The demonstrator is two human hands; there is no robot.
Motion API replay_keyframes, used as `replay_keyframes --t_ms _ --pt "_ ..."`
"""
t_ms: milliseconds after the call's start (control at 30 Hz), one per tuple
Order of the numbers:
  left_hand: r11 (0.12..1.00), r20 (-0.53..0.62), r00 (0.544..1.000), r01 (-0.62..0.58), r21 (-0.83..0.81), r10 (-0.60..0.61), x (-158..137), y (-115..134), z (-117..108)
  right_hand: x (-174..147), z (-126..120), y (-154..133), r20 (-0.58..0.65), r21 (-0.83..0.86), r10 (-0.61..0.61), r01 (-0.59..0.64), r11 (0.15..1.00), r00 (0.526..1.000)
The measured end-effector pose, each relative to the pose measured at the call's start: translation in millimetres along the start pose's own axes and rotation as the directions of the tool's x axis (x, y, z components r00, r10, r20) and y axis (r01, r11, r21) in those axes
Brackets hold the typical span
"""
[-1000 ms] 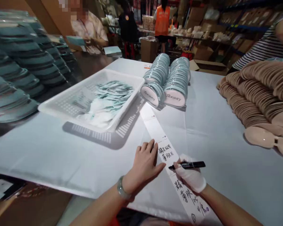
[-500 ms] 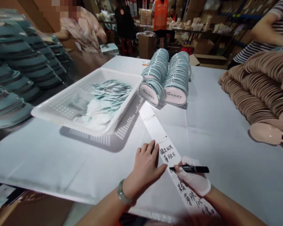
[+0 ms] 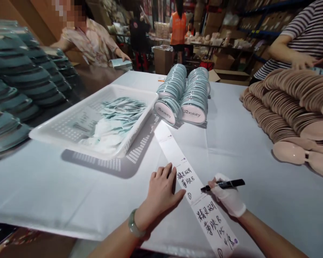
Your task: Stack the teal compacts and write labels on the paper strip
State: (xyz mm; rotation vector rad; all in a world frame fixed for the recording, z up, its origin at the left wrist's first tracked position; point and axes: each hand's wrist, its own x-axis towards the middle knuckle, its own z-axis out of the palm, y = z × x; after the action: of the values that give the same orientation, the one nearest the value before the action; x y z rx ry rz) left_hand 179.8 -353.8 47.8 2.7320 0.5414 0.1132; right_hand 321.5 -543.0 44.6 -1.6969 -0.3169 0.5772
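A long strip of white labels (image 3: 169, 147) runs diagonally over the white-covered table, with black handwriting and a circled mark on its nearer part. My left hand (image 3: 163, 190), bare with a bracelet at the wrist, lies with fingers spread, its fingertips and thumb at the strip's left edge. In my right hand (image 3: 227, 195), which wears a white glove with bare fingertips, is a black marker pen (image 3: 227, 184). The pen's tip is over the strip's right side, just right of the circled mark; whether it touches the paper I cannot tell.
A white plastic basket (image 3: 50, 138) with several teal-and-white packets stands left. Rows of teal oval packages (image 3: 193, 91) lie beyond the strip. Beige oval pieces (image 3: 288, 152) are stacked at right, wrapped teal stacks (image 3: 18, 75) at far left. Co-workers stand around the table and behind.
The pen and my right hand have shifted right, off the writing, and a circled mark now shows on the label. My left hand stays on the strip. The whole view has shifted slightly.
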Motion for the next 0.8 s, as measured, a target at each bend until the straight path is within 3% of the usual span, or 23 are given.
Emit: replay_keyframes --t_ms 200,433,533,800 --pt "1.000 -0.004 1.000 0.001 0.005 -0.001 0.0 -0.7 1.8 -6.0 7.0 8.8 0.046 0.049 0.020 -0.022 0.999 0.999" --pt "1.000 0.005 1.000 0.008 -0.002 -0.008 0.6 -1.0 0.5 -4.7 1.8 -1.1 0.087 -0.255 -0.094 0.113 0.960 0.992" --pt "1.000 0.006 1.000 0.007 -0.008 -0.007 0.7 -1.0 0.0 -6.3 4.1 -4.2 0.009 -0.190 -0.092 0.092 0.977 0.996" --pt "1.000 0.011 1.000 -0.002 0.002 0.002 1.6 -1.6 0.4 -5.3 4.0 -2.1 -0.024 -0.091 -0.013 0.010 0.996 1.000"
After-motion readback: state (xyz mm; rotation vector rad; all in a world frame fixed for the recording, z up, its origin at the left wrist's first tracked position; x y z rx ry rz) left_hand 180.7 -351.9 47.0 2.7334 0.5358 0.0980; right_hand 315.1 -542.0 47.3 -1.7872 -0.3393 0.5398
